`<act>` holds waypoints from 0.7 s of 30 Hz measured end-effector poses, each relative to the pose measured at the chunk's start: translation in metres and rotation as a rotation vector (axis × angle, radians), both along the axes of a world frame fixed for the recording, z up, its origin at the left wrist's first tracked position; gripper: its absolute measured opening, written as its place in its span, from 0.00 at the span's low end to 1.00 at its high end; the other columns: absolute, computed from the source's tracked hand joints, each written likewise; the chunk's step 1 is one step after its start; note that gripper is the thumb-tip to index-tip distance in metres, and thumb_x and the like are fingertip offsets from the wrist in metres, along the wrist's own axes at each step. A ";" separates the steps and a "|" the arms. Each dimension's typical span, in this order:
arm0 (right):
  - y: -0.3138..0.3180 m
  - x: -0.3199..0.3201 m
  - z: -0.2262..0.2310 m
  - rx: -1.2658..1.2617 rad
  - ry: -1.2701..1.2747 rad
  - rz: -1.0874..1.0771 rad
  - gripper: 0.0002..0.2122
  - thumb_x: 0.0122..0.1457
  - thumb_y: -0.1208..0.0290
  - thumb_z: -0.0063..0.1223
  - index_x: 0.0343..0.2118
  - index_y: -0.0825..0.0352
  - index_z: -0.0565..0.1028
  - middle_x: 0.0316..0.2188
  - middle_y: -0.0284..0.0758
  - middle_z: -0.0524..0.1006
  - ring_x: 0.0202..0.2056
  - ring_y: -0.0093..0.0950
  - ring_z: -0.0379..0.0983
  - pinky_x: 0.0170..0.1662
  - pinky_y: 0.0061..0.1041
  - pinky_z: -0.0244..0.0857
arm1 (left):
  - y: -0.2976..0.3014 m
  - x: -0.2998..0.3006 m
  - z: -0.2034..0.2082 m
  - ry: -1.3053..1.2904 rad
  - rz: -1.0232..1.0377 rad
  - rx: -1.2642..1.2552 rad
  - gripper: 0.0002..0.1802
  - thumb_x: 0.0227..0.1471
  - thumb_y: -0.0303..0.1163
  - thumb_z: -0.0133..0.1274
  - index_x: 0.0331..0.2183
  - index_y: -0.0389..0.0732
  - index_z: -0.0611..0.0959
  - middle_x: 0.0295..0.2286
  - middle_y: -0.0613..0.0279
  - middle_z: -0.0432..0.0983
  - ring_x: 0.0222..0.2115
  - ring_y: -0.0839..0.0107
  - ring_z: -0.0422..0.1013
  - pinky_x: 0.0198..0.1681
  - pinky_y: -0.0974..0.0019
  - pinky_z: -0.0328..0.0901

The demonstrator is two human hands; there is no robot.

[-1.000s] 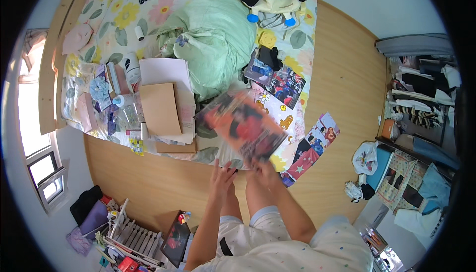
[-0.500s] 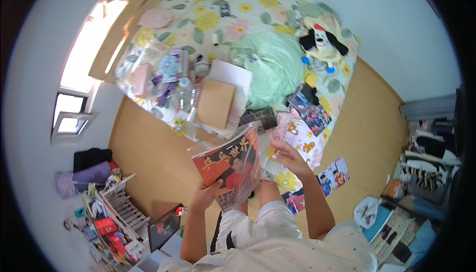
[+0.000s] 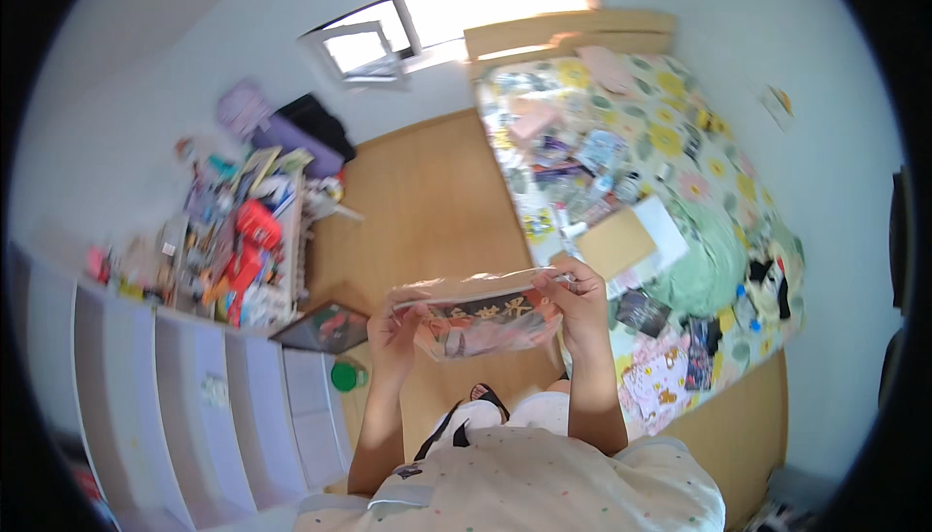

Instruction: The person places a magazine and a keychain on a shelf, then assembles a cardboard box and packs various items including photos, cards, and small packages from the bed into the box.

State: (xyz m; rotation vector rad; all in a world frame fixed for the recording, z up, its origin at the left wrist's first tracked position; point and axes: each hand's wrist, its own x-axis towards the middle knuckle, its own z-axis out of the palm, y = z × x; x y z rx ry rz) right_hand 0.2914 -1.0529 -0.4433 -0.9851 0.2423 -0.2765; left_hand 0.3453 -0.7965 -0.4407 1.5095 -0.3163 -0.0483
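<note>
A magazine [image 3: 482, 326] with an orange and black cover, inside a clear plastic sleeve, is stretched between my two hands in front of my body. My left hand [image 3: 396, 328] pinches the sleeve's upper left corner. At the upper right corner, my right hand [image 3: 582, 299] grips the same edge, thumb on top. The sleeve tilts away, so the cover looks foreshortened. Beyond my right hand, a brown cardboard-coloured folder [image 3: 615, 244] lies over white sheets on the flowered bed [image 3: 636, 115].
Stuffed plush, a green blanket [image 3: 701, 265] and several prints lie on the bed. On the left are a cluttered table [image 3: 257, 241], a dark framed picture [image 3: 333, 326], a green-lidded jar [image 3: 348, 375] and a white shelf unit [image 3: 194, 406]. An open window [image 3: 361, 54] is ahead.
The view has turned left, toward the shelf. My right hand, free and open before, now holds the sleeve's right corner. The magazine has tipped flatter and is held by both hands.
</note>
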 end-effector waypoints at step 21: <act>0.230 0.202 0.048 0.012 -0.231 1.130 0.25 0.52 0.78 0.65 0.54 0.69 0.70 0.41 0.36 0.79 0.38 0.22 0.76 0.41 0.22 0.69 | 0.164 -0.077 0.069 -0.203 1.055 -0.237 0.04 0.57 0.22 0.54 0.36 0.34 0.80 0.33 0.65 0.77 0.33 0.79 0.72 0.40 0.74 0.66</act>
